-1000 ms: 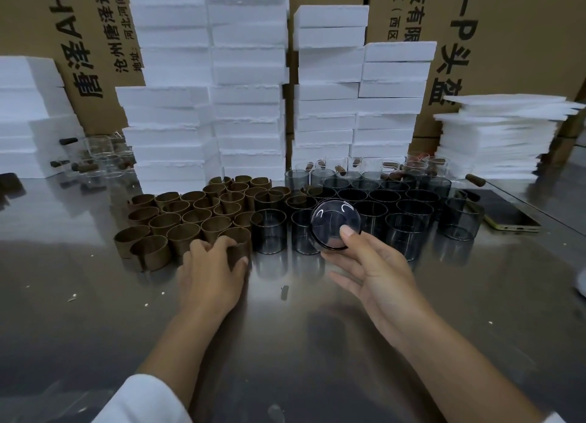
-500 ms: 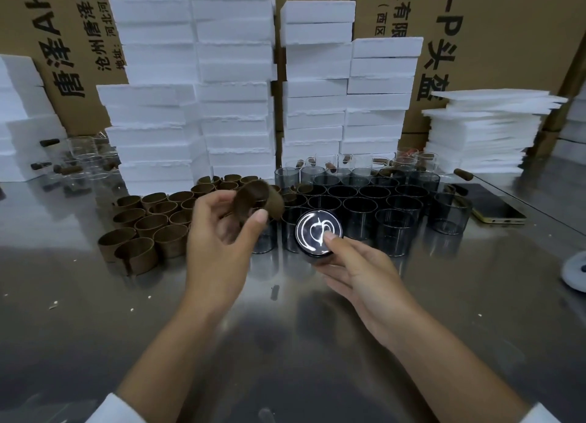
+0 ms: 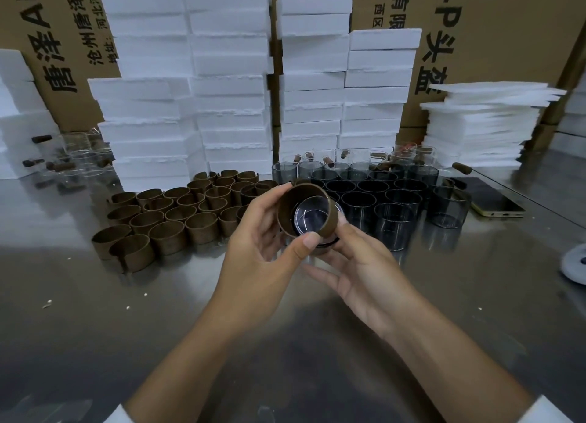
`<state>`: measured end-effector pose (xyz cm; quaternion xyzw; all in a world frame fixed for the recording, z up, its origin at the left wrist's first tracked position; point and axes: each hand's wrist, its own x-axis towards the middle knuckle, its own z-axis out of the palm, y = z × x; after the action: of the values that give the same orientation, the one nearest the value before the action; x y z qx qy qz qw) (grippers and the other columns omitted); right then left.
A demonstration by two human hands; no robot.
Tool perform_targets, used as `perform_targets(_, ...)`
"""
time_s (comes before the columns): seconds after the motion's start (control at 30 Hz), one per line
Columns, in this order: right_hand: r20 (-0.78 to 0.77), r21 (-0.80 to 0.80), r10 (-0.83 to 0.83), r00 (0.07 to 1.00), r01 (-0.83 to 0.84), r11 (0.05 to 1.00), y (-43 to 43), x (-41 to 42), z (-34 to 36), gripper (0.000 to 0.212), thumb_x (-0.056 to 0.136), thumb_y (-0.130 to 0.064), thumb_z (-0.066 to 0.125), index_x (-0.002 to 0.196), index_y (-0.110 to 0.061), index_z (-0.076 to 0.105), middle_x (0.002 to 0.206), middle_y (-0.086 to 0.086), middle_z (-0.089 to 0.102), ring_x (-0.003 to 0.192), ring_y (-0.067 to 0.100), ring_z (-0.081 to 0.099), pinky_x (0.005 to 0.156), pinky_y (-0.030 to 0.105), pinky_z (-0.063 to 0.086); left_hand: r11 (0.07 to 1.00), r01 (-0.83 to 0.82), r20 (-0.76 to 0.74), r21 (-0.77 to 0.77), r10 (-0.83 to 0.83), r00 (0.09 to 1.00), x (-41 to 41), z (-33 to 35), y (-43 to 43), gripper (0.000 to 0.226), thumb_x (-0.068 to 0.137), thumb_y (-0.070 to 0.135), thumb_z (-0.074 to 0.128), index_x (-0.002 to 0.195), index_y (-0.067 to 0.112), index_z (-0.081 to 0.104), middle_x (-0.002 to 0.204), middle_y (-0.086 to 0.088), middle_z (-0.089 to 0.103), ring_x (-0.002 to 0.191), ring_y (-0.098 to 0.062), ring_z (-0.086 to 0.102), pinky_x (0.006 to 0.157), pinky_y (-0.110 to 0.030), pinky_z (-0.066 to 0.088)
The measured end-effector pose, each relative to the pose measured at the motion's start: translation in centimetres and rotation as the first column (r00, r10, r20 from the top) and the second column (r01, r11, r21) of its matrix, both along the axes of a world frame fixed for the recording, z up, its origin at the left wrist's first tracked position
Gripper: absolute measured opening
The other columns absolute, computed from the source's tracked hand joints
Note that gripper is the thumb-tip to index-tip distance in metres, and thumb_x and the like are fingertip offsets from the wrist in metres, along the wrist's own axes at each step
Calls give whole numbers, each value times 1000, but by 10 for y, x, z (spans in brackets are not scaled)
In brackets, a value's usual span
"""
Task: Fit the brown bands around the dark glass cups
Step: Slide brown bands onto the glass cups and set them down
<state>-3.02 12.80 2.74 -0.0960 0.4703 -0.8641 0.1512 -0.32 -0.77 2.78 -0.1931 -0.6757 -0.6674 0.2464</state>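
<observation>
In the head view, a brown band (image 3: 287,212) is pinched between thumb and fingers of the left hand (image 3: 257,251) above the steel table (image 3: 126,327). It sits partly over a dark glass cup (image 3: 312,216) that is gripped by the right hand (image 3: 358,264), whose lower fingers are left loosely spread. If the band is pushed on skewed, it could be jammed against the glass, and the smooth cup could be lost from so light a grip and dropped among the unbanded cups (image 3: 393,219) just behind.

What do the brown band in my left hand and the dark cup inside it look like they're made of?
Brown curved band: matte, perhaps leather or thin wood; dull, no glare. Dark round cup: smoky glass, glossy; see-through, with bright ring reflections.
</observation>
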Motion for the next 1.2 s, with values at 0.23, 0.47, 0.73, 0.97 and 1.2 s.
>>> perform_targets(0.23, -46, -92, -3, 999, -1, 996, -1, 5, 2, 55, 76, -45, 58, 128, -29, 59, 115, 4, 71, 96, 14, 70, 75, 31, 58, 1000, -29, -13, 7, 29, 999, -2, -7, 4, 57, 72, 21, 77, 123, 31, 53, 121, 15, 64, 118, -7, 58, 87, -17, 50)
perform_targets(0.47, -71, -26, -45, 996, 44, 999, -3, 7, 4, 79, 54, -34, 76, 130, -20, 57, 128, 9, 63, 96, 15, 68, 76, 27, 57, 999, -52, -15, -13, 52, 999, -5, -12, 4, 57, 67, 20, 82, 118, 33, 58, 117, 11, 66, 114, -8, 61, 88, -18, 50)
perform_targets(0.73, -89, -43, -77, 993, 73, 996, -4, 5, 1, 74, 58, -24, 72, 130, -17, 57, 124, 12, 66, 93, 13, 71, 85, 30, 57, 999, 6, 71, 50, -9, 997, -4, -9, 6, 40, 87, 21, 58, 125, 31, 53, 112, 30, 65, 110, 14, 56, 84, -4, 43)
perform_targets(0.97, -78, -41, -97, 992, 95, 995, -5, 4, 2, 74, 62, -26, 70, 133, -15, 54, 126, 11, 64, 107, 21, 68, 88, 33, 57, 989, 67, 202, 128, -93, 975, -10, -18, 8, 40, 86, 28, 61, 126, 22, 60, 115, 7, 70, 109, -4, 63, 88, -19, 51)
perform_targets(1.2, -61, -72, -99, 993, 94, 993, -5, 4, 2, 67, 69, -18, 78, 132, -12, 55, 127, 12, 63, 110, 23, 66, 80, 31, 58, 970, 122, 241, 211, -172, 955, -12, -20, 7, 61, 72, 41, 69, 128, 19, 60, 123, 0, 67, 121, -13, 58, 100, -30, 47)
